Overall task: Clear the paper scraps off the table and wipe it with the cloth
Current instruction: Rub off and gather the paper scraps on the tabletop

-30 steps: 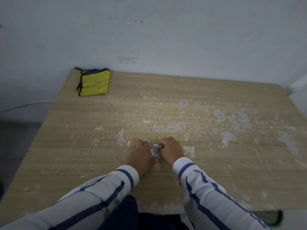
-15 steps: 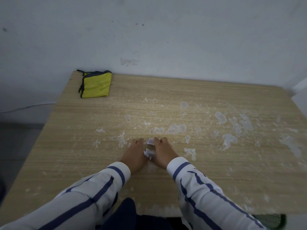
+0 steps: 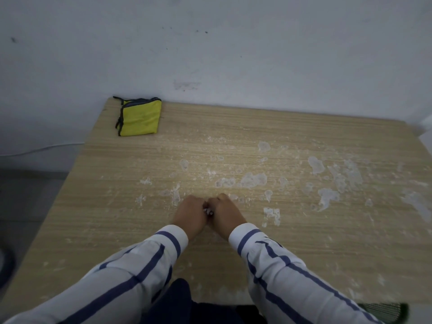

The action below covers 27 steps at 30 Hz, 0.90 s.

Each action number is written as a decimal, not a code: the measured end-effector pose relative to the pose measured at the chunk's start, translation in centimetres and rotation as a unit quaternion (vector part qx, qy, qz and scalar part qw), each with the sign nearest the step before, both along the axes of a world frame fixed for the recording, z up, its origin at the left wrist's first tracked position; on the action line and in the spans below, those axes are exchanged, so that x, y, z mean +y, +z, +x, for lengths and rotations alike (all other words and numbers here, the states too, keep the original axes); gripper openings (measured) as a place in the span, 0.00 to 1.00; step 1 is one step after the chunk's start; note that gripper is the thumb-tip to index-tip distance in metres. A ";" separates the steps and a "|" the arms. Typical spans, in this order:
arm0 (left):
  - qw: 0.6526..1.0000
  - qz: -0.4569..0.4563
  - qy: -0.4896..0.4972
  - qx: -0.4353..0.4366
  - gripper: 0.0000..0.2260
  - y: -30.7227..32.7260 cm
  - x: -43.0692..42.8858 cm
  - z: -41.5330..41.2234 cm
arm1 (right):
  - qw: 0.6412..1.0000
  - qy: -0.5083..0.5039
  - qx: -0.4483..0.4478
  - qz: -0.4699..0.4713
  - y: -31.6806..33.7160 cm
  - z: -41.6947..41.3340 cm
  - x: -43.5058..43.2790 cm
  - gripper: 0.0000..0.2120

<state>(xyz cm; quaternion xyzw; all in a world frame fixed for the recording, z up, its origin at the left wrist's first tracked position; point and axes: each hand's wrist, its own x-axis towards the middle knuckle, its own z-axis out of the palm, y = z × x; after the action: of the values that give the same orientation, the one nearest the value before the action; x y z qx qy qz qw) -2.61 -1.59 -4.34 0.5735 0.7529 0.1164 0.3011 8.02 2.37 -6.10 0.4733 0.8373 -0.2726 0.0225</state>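
My left hand (image 3: 190, 213) and my right hand (image 3: 225, 213) sit knuckle to knuckle near the middle front of the wooden table (image 3: 304, 253). Between them they pinch a small white paper scrap (image 3: 208, 211), and only a sliver of it shows. Both sets of fingers are curled inward over it. A folded yellow cloth (image 3: 140, 116) with a dark edge lies at the far left corner of the table, well away from both hands.
White dried smears and flecks (image 3: 253, 180) cover the table's middle and right side. A white wall (image 3: 233, 54) stands behind the far edge. A white cable (image 3: 42, 149) runs along the floor at the left. A green mesh thing (image 3: 383, 312) shows at the bottom right.
Both hands have closed tighter together, so less of the white paper shows between them than before. The view has shifted slightly; the cloth has not moved.
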 end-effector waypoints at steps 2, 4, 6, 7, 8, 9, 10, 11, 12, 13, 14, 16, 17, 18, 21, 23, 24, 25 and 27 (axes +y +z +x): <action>1.000 -0.002 0.014 0.005 0.10 0.1 -0.3 0.1 | 1.000 0.008 -0.011 0.012 0.1 -0.2 -0.1 0.10; 0.999 -0.003 0.052 -0.014 0.09 0.0 -0.5 0.2 | 1.000 0.011 -0.021 0.013 0.2 -0.4 -0.2 0.09; 0.993 -0.005 0.107 -0.053 0.06 0.2 -0.5 -0.1 | 1.000 0.012 -0.028 0.009 0.4 -0.6 -0.3 0.10; 0.990 -0.010 0.122 -0.072 0.04 0.2 -0.4 -0.2 | 1.000 0.004 -0.025 0.009 0.4 -0.7 -0.3 0.10; 0.987 -0.018 0.128 -0.093 0.04 0.4 -0.3 -0.4 | 1.000 -0.007 -0.021 0.006 0.5 -0.8 -0.2 0.09; 0.983 -0.029 0.135 -0.117 0.04 0.6 -0.2 -0.6 | 1.000 -0.018 -0.017 0.004 0.7 -0.9 -0.1 0.09; 0.978 -0.037 0.145 -0.147 0.04 0.7 -0.1 -0.9 | 1.000 -0.023 -0.015 -0.001 1.0 -0.9 0.1 0.10; 0.970 -0.045 0.159 -0.178 0.04 0.7 0.1 -1.1 | 1.000 -0.025 -0.011 -0.008 1.5 -0.8 0.3 0.10; 0.961 -0.052 0.174 -0.208 0.03 0.8 0.3 -1.3 | 0.999 -0.027 -0.001 -0.020 2.0 -0.7 0.6 0.11; 0.953 -0.059 0.188 -0.232 0.03 0.9 0.5 -1.5 | 0.999 -0.035 0.016 -0.034 2.6 -0.6 0.9 0.11; 0.944 -0.063 0.200 -0.256 0.03 1.1 0.8 -1.5 | 0.997 -0.046 0.034 -0.046 3.1 -0.4 1.3 0.11; 0.920 -0.072 0.226 -0.313 0.03 1.6 1.4 -1.5 | 0.994 -0.064 0.062 -0.061 3.8 -0.1 2.0 0.11; 0.905 -0.076 0.238 -0.345 0.03 1.8 1.6 -1.5 | 0.993 -0.065 0.068 -0.068 4.1 0.0 2.3 0.10; 0.890 -0.079 0.246 -0.376 0.03 2.1 1.9 -1.5 | 0.993 -0.065 0.071 -0.075 4.4 0.0 2.5 0.10; 0.859 -0.076 0.259 -0.436 0.03 2.7 2.2 -1.3 | 0.987 -0.078 0.093 -0.102 5.0 0.3 3.0 0.09; 0.845 -0.073 0.274 -0.454 0.02 2.8 2.2 -1.1 | 0.988 -0.072 0.089 -0.108 5.3 0.5 3.0 0.08; 0.845 -0.073 0.279 -0.450 0.02 2.7 2.2 -0.9 | 0.988 -0.068 0.083 -0.107 5.3 0.6 2.8 0.09; 0.853 -0.078 0.282 -0.433 0.02 2.4 2.2 -0.6 | 0.990 -0.063 0.073 -0.104 5.3 0.6 2.6 0.09; 0.885 -0.089 0.267 -0.372 0.04 1.6 1.9 0.1 | 0.993 -0.054 0.040 -0.095 5.0 0.8 2.0 0.11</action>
<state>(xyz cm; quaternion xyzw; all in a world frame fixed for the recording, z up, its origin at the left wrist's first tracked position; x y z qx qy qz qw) -2.54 0.27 -2.70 0.2360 0.7179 0.3298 0.5659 8.80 4.35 -1.06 0.5026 0.7810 -0.3702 0.0193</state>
